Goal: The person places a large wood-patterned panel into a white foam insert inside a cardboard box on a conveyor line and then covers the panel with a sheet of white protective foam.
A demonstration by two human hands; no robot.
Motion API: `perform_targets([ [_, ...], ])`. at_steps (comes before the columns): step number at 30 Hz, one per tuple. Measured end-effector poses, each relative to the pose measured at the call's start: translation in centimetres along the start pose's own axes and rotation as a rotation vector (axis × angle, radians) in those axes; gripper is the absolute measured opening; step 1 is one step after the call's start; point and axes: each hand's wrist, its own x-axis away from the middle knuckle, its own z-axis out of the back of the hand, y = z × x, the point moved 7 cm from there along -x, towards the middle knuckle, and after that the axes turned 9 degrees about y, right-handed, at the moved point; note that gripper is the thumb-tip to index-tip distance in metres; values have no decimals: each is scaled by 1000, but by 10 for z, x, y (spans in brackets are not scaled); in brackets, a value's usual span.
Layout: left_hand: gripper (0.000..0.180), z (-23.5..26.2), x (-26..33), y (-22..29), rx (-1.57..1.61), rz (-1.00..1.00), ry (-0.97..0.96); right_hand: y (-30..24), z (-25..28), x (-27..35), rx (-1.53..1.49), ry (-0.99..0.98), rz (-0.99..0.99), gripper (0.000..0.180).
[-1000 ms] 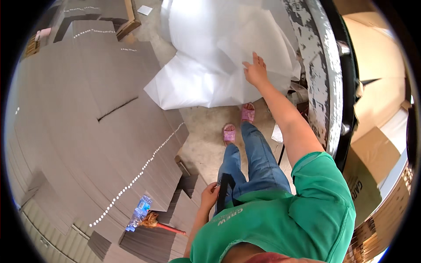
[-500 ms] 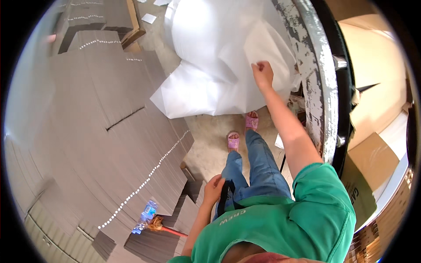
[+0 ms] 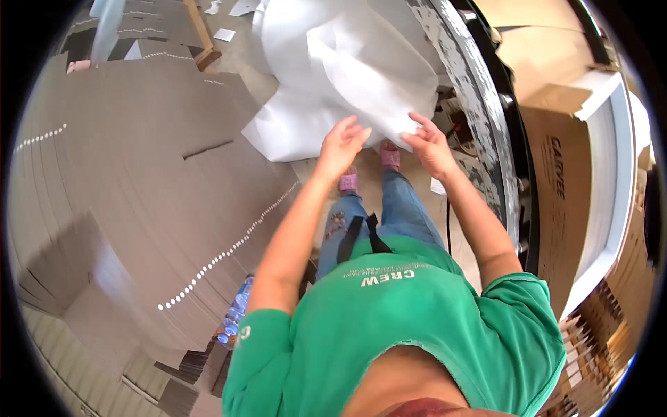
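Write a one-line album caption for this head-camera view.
Both hands, left hand and right hand, grip a large white foam sheet beside flattened brown cardboard stacks.

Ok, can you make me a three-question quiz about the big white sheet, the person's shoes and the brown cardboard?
1. Where do both hands meet the big white foam sheet?
A. At its lower edge
B. At its top end
C. Nowhere on it

2. What colour are the slippers?
A. Blue
B. Pink
C. Black

3. How do the flat brown cardboard sheets lie?
A. Rolled into tubes
B. Folded into closed boxes
C. Stacked flat in a pile

Answers:
1 A, the left hand and right hand both sit at the sheet's near, lower edge.
2 B, both slippers under the blue jeans show pink.
3 C, the pile's layered edges show at the lower left.
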Motion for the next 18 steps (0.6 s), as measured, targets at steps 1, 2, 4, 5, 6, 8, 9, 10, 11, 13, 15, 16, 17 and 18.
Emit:
perform_targets([
  [1, 58, -7, 6, 10, 8, -4, -14, 4, -4, 9, 87, -18, 51, 42],
  [2, 57, -17, 15, 10, 56, 114, -67, 7, -11, 19, 175, -39, 100, 42],
  [4, 56, -23, 34, 3, 95, 227, -130, 23, -28, 37, 277, -71, 176, 20],
  [5, 56, -29, 43, -6, 216, 314, -216, 32, -33, 43, 354, -72, 206, 16],
  [6, 55, -32, 52, -18, 340, 403, -294, 41, -40, 51, 434, -81, 232, 12],
  [8, 57, -24, 59, -39, 374, 382, -296, 51, -41, 58, 491, -30, 283, 9],
  [9, 59, -15, 64, -46, 465, 398, -210, 50, -28, 54, 409, 53, 287, 8],
  [10, 62, -6, 65, -52, 558, 408, -120, 41, -20, 50, 328, 131, 293, 8],
  [11, 67, 6, 64, -65, 546, 414, -81, 17, -8, 49, 237, 211, 413, 5],
  [13, 68, 43, 50, -112, 487, 467, 21, -19, 15, 41, 34, 332, 265, 4],
  [15, 68, 81, 33, -148, 290, 553, 150, -56, 44, 34, -80, 393, 357, 11],
  [16, 66, 98, 23, -157, 166, 567, 198, -65, 69, 29, -21, 437, 340, 12],
  [17, 64, 117, 8, -167, 66, 541, 256, -79, 68, 37, -77, 452, 319, 13],
  [18, 63, 130, -11, -173, -36, 514, 303, -87, 84, 37, -106, 444, 328, 15],
])
